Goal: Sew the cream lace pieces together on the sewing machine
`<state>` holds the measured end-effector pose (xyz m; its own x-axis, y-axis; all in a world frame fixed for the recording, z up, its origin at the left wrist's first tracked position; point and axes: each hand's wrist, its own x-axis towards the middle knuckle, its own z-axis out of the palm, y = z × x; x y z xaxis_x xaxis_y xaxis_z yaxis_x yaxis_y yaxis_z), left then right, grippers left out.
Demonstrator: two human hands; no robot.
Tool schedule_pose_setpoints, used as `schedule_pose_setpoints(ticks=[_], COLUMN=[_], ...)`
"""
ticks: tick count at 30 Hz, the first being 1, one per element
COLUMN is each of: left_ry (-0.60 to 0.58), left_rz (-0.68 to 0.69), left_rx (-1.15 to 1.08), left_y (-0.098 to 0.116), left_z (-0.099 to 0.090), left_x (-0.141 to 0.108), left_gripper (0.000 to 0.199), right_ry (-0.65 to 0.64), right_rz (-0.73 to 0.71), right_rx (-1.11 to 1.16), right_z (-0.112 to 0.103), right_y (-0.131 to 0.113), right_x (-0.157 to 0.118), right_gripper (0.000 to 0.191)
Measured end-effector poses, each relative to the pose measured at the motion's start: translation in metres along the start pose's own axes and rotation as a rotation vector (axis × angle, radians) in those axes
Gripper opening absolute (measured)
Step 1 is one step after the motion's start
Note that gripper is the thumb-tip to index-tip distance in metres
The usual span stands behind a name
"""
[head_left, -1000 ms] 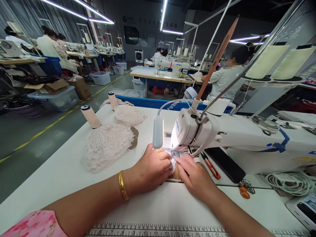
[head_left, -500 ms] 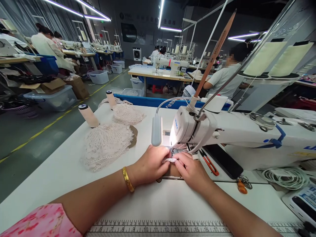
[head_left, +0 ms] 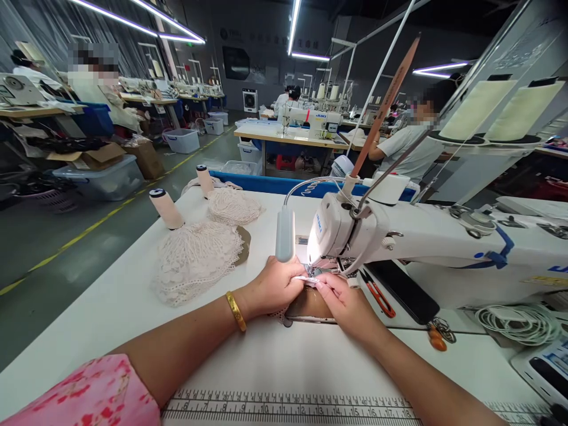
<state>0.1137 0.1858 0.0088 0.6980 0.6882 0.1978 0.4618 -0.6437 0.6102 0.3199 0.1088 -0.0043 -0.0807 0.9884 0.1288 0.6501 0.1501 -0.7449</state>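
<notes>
My left hand [head_left: 276,286] is closed, pinching one end of a narrow strip of white lace [head_left: 309,280] just in front of the needle area. At the strip's other end my right hand [head_left: 338,297] pinches it between thumb and fingers. Both hands rest at the head of a white sewing machine [head_left: 344,228], whose lamp [head_left: 285,235] lights the lace. A bit of lace edging hangs below my left palm. The needle tip itself is too small to make out. To the left lie a large lace pile [head_left: 195,260] and a smaller lace pile [head_left: 234,206].
Two thread cones, a near one [head_left: 167,210] and a far one [head_left: 205,180], stand by the lace. Right of my hands lie orange thread snips [head_left: 380,294], a black phone [head_left: 406,291] and a coiled white cable [head_left: 517,324]. A printed ruler [head_left: 284,408] runs along the front edge.
My left hand has shifted slightly down and left, and lace edging now shows beneath it. Both hands still pinch the strip. The whole view has moved a little.
</notes>
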Motion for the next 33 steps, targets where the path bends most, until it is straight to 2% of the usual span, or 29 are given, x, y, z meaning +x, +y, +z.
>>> schedule_pose_setpoints(ticks=[3,8,11,15,33], left_ry=[-0.006,-0.057,-0.029,0.004,0.039], left_rz=[0.075,0.309,0.429,0.504,0.495], left_rx=[0.009,0.108,0.217,0.286,0.347], left_y=[-0.002,0.001,0.005,0.009,0.006], left_z=[-0.002,-0.008,-0.011,-0.012,-0.011], left_x=[-0.002,-0.015,-0.022,-0.024,-0.018], left_gripper=[0.024,0.020,0.018,0.018,0.020], right_ry=[-0.016,-0.053,-0.015,0.000,0.023], right_rz=[-0.077,-0.415,-0.521,-0.545,-0.525], right_rx=[-0.040,-0.298,-0.409,-0.438,-0.488], right_z=[-0.001,-0.002,-0.004,-0.006,-0.001], right_y=[0.003,0.009,0.009,0.009,0.015], right_x=[-0.001,-0.009,-0.015,-0.018,-0.012], right_gripper=[0.035,0.029,0.027,0.025,0.027])
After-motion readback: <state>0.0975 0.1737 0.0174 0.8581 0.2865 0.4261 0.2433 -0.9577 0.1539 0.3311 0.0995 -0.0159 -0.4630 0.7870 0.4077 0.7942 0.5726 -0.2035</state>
